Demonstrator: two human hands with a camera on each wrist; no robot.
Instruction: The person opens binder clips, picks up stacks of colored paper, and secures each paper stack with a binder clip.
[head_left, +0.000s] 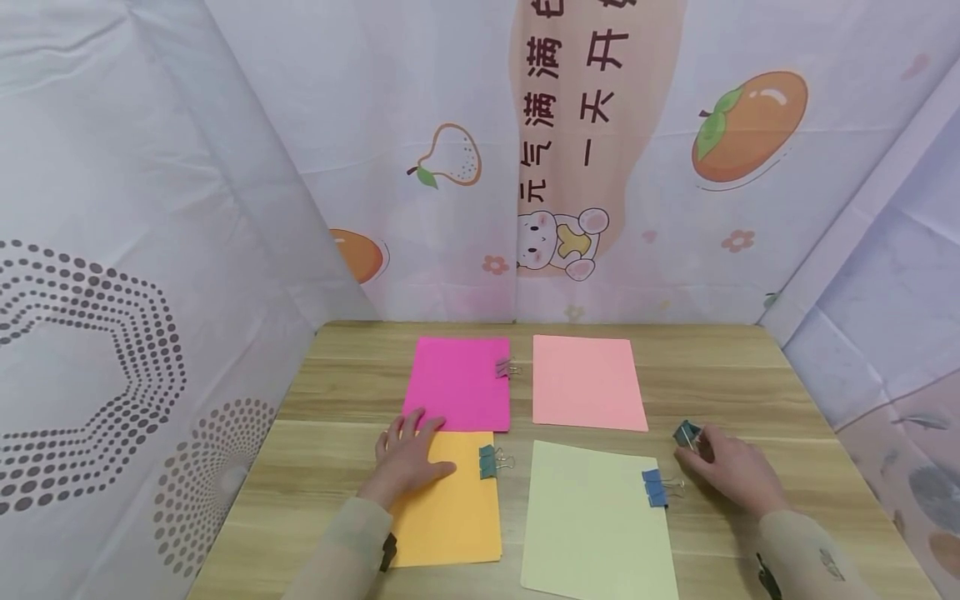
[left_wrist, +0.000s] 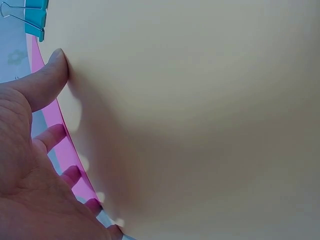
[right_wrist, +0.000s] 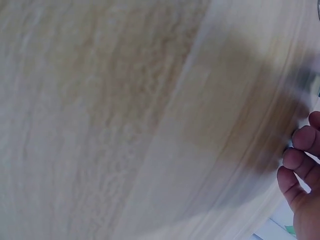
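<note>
My left hand (head_left: 411,463) rests with spread fingers on the orange paper (head_left: 453,529), fingertips by the lower edge of the magenta paper (head_left: 459,383). A teal binder clip (head_left: 487,462) sits on the orange paper's right edge; the left wrist view also shows this clip (left_wrist: 36,19) beyond the thumb. On the right, my right hand (head_left: 735,473) holds a dark green binder clip (head_left: 684,433) by its handle end, low over the table. In the right wrist view the curled fingers (right_wrist: 295,157) show at the right edge, with the clip mostly hidden.
A salmon-pink paper (head_left: 588,383) lies at the back and a pale green paper (head_left: 596,521) in front of it. A blue binder clip (head_left: 655,488) grips the pale green one, and a small pinkish clip (head_left: 503,367) the magenta one. Printed curtains (head_left: 360,100) border the wooden table (head_left: 337,358).
</note>
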